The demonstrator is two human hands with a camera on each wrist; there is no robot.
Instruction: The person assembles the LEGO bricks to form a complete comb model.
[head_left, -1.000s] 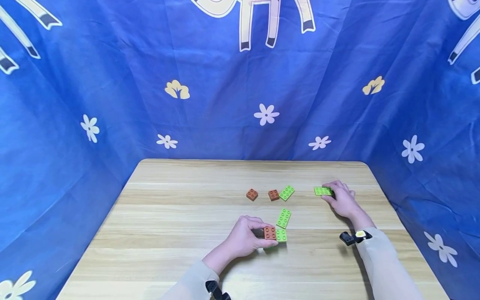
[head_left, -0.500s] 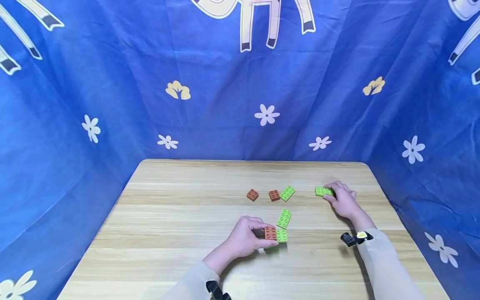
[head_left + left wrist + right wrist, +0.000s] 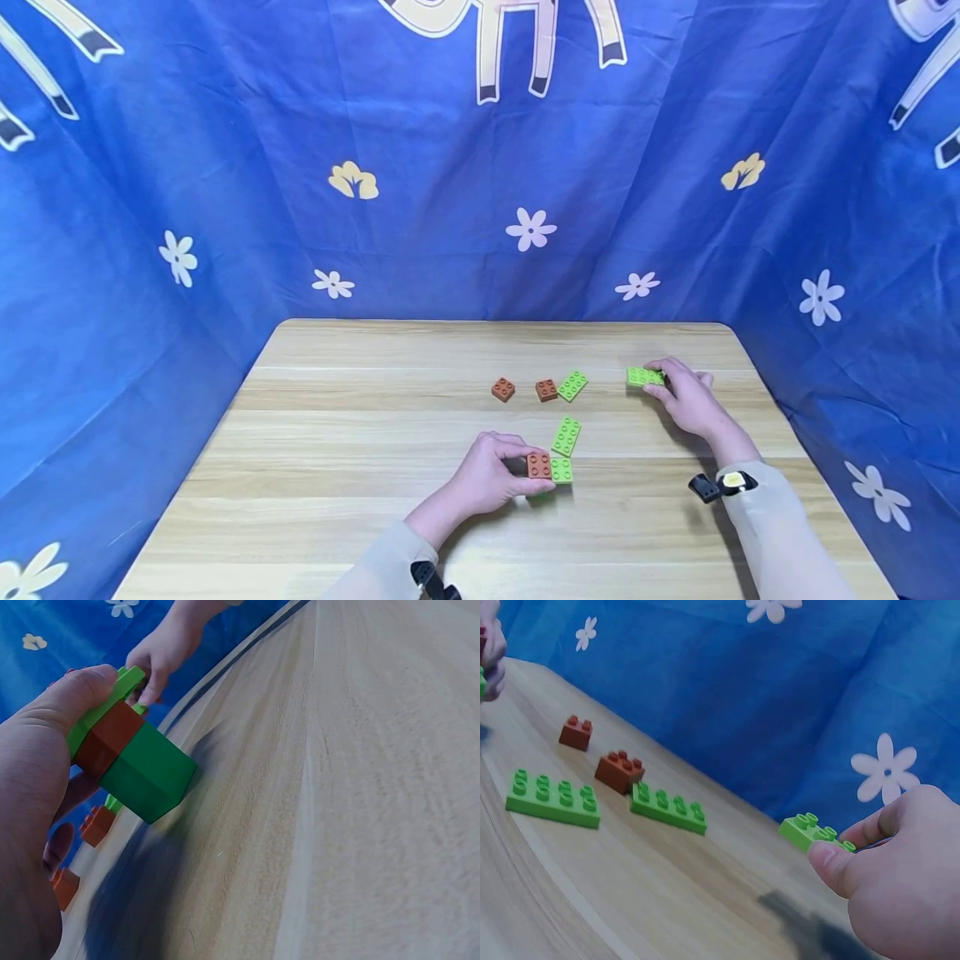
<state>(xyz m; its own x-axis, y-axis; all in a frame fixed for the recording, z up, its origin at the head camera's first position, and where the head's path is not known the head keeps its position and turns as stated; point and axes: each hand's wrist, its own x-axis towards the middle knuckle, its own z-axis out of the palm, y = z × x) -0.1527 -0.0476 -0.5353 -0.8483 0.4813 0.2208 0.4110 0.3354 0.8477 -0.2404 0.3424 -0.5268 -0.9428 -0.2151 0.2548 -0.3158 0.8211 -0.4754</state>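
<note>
My left hand (image 3: 483,475) grips a stack of toy building bricks by its upper part. On top of the stack is a brown brick (image 3: 539,465), with a light green plate-like brick (image 3: 562,471) jutting out below it. In the left wrist view another brown brick (image 3: 109,739) and a dark green brick (image 3: 148,774) form the lower part. At the far right, my right hand (image 3: 688,400) pinches a flat light green brick (image 3: 642,377) between thumb and fingers. That brick is tilted and off the table, its shadow apart from it in the right wrist view.
On the wooden table (image 3: 337,467) lie two loose brown bricks (image 3: 503,389) and two flat light green bricks (image 3: 566,437), between and behind the hands. One brown brick (image 3: 547,390) lies against a green one (image 3: 573,386). A blue patterned cloth (image 3: 435,217) encloses the table's back and sides.
My right hand has raised the flat light green brick slightly from the table, its wrist shifting a little to the right. The left hand and its stack have stayed in place.
</note>
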